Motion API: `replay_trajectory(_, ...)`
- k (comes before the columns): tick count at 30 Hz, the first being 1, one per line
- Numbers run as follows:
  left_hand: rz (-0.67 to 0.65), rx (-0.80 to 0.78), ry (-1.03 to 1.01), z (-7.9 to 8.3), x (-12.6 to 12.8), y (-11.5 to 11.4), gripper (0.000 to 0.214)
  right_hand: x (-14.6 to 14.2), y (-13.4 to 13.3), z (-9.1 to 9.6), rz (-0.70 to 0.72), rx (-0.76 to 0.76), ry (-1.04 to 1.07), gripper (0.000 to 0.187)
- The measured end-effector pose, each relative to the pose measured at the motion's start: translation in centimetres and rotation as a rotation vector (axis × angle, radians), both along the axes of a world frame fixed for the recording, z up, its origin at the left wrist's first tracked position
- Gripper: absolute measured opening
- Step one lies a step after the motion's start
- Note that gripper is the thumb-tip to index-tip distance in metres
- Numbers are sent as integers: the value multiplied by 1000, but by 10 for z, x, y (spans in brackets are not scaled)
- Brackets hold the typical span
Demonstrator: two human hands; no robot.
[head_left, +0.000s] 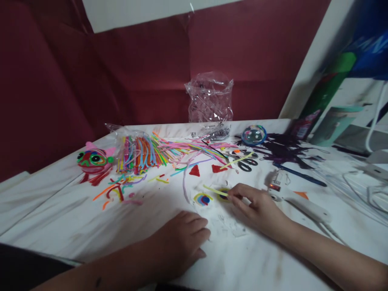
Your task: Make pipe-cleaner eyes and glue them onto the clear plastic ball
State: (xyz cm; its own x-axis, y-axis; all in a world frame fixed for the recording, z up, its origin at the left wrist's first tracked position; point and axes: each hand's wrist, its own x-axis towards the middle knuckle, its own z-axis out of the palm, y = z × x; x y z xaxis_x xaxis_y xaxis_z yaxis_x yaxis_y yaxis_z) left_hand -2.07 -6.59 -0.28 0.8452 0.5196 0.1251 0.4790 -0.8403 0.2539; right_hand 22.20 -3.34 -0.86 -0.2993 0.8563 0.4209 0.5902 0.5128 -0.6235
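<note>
My right hand point(253, 204) pinches a short yellow fuzzy stem, like a pipe cleaner point(215, 190), between thumb and fingertips. The stem points left, above a pair of coiled eye shapes on a clear sheet. The left eye shape point(202, 199) has a yellow rim, pale blue, red and a dark blue centre. My fingers partly cover the right eye shape point(224, 194). Just below, my left hand point(189, 236) rests on the white tabletop point(91, 230), fingers slightly bent and apart, holding nothing. Two red triangular pieces point(194, 170) lie beyond the eye shapes.
Bundled coloured stems point(139, 151) and a pink face-like craft point(96, 159) sit at the left, near loose scraps point(118, 192). Scissors point(247, 161), a clear dome point(254, 135) and purple-black strands point(281, 149) lie at the back right. A white corded device point(309, 207) is right.
</note>
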Motion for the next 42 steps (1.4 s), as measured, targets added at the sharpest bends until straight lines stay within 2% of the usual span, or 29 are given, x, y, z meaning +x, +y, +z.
replay_trajectory(3, -23, 4, 2, 3, -5, 7, 15, 0, -1, -2, 91, 84, -46, 19)
replay_trajectory(6, 162, 69, -66, 10, -16, 29, 19, -5, -2, -7, 166, 99, -86, 19)
replay_trajectory(8, 308, 34, -116, 15, -20, 45, 22, -9, -3, -12, 198, 100, -114, 19)
replay_trajectory(11, 376, 21, -235, 18, -18, 55, 18, -16, -6, -16, 217, 108, -190, 21)
replay_trajectory(13, 323, 119, -227, 13, -12, 45, 21, -19, -8, -18, 221, 131, -249, 23)
replay_trajectory(15, 145, 228, -176, 4, -6, 28, 24, -21, -8, -18, 226, 157, -296, 24)
replay_trajectory(17, 40, 309, -153, -5, -2, 12, 22, -22, -8, -18, 234, 179, -313, 25)
replay_trajectory(20, 36, 489, -205, -15, 0, 2, 25, -23, -7, -19, 239, 218, -293, 26)
replay_trajectory(22, 66, 532, -223, -18, -1, 5, 25, -23, -8, -21, 236, 228, -278, 26)
replay_trajectory(26, 103, 441, -218, -18, -1, 12, 26, -23, -8, -24, 242, 216, -294, 26)
replay_trajectory(31, 112, 311, -182, -18, -1, 12, 27, -24, -7, -24, 253, 197, -304, 25)
replay_trajectory(42, 134, 146, -179, -16, -1, 15, 22, -23, -4, -19, 273, 201, -300, 21)
